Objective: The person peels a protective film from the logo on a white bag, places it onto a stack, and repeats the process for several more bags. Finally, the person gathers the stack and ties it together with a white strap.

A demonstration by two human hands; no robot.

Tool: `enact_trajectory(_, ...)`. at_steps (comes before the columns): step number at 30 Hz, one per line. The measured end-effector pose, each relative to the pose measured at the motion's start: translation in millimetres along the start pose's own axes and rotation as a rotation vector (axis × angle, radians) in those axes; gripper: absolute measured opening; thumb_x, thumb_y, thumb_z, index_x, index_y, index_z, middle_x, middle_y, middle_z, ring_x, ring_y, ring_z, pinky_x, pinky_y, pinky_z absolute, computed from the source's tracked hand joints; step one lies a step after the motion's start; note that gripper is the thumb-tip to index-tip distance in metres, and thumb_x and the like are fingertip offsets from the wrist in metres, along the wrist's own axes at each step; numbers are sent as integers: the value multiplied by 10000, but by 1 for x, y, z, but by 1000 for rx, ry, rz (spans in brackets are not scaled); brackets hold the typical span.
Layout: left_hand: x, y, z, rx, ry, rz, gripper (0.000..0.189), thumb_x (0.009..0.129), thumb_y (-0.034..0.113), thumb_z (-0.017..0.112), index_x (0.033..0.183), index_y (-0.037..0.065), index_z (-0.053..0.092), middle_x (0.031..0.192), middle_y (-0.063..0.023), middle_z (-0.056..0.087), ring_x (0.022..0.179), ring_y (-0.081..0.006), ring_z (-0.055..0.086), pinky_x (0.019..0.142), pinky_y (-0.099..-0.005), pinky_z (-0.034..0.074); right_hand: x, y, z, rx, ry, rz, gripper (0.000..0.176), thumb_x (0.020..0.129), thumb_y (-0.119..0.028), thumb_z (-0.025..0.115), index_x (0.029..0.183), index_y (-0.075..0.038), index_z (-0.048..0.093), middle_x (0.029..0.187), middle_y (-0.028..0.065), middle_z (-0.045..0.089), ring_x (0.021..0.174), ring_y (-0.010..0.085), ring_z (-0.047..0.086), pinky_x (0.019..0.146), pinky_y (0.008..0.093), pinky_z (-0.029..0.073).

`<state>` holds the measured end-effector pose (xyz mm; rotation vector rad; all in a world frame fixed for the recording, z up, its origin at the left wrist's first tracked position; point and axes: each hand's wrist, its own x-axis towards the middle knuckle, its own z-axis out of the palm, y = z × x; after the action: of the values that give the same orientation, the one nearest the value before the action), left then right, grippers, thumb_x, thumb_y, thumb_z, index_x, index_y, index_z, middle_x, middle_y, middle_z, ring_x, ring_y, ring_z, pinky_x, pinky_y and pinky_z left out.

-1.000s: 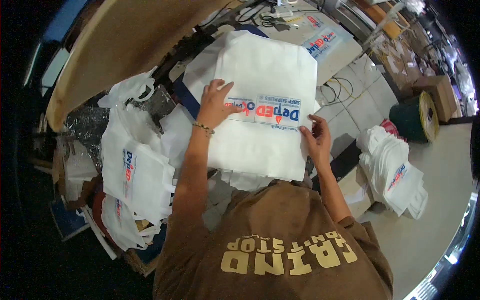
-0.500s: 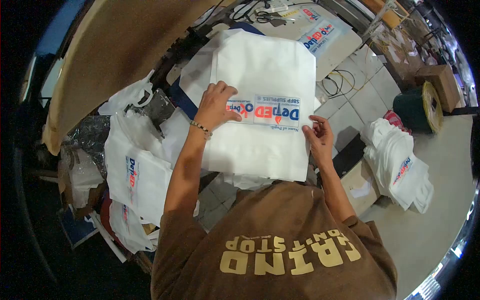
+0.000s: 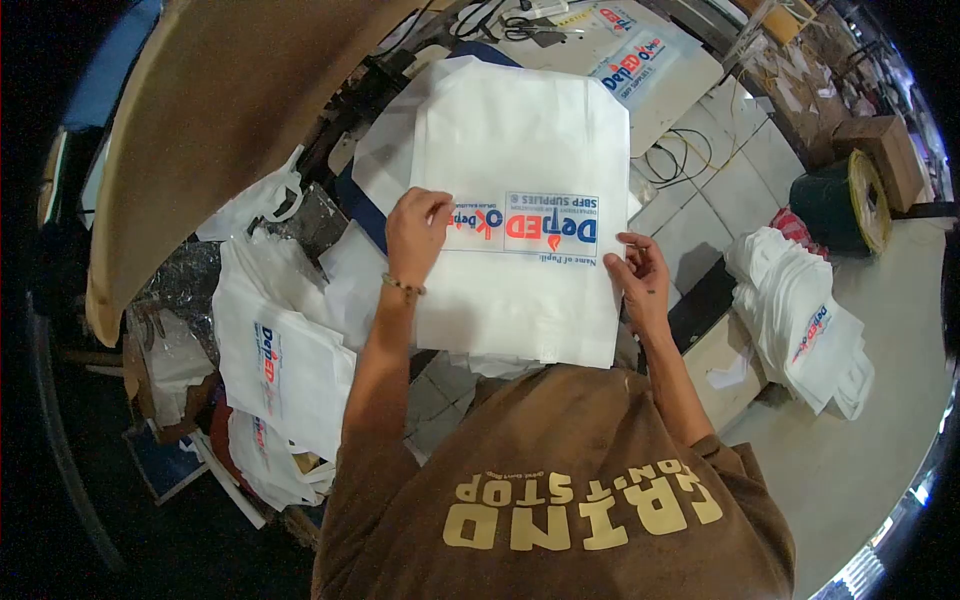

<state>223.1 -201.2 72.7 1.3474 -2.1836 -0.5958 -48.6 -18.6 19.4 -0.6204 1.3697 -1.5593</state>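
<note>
A flat white cloth bag with a blue and red "DepED OK" print lies in front of me, its lettering upside down from my side. Over its left edge, beside the print, is my left hand, fingers curled and pinched together on the bag. My right hand pinches the bag's right edge between thumb and fingers. More white cloth shows under the bag's left side, over a dark blue edge.
At left hangs a pile of printed white bags. Another bundle of bags lies on the right table. Scissors and a printed sheet rest on the far table. A green spool stands at right; cables cross the tiled floor.
My left hand has shifted slightly down and left, its spread fingers drawing together at the bag's left edge. My right hand keeps its hold, and the bag has barely moved.
</note>
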Motion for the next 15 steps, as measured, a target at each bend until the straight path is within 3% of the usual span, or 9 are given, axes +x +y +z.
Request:
enact_trajectory(1,-7,-4,9,16,121,39,86,772,37,724,855,27,705,891,-86,654,888,-269,638,791,-376,498,0,2,-1,3,1,1,356,883,-21,706,1203,-3,551,995,68,662,855,89,590,750,213,467)
enact_trajectory(2,-13,-1,12,14,119,38,86,772,37,724,855,27,705,891,-86,654,888,-269,638,791,-376,498,1,3,-1,6,2,3,364,881,-6,700,1208,5,540,1008,83,658,867,98,605,744,213,481)
enact_trajectory(5,-28,8,21,220,297,302,67,755,45,731,816,60,707,931,-52,673,898,-252,640,803,-388,484,-2,-3,3,62,26,31,366,879,-12,707,1204,7,541,1021,93,663,858,93,612,737,208,488)
enact_trajectory(8,-38,12,23,238,314,403,77,744,41,736,811,67,708,957,-51,682,922,-257,644,812,-402,487,-1,-2,2,23,26,38,360,880,-19,709,1199,7,545,1042,106,668,837,85,618,722,200,492)
enact_trajectory(15,-56,22,31,199,274,437,87,736,28,733,816,54,712,981,-50,692,943,-257,644,840,-404,488,-2,-5,5,52,35,21,353,885,-13,704,1203,5,552,1039,109,675,806,72,616,693,185,486)
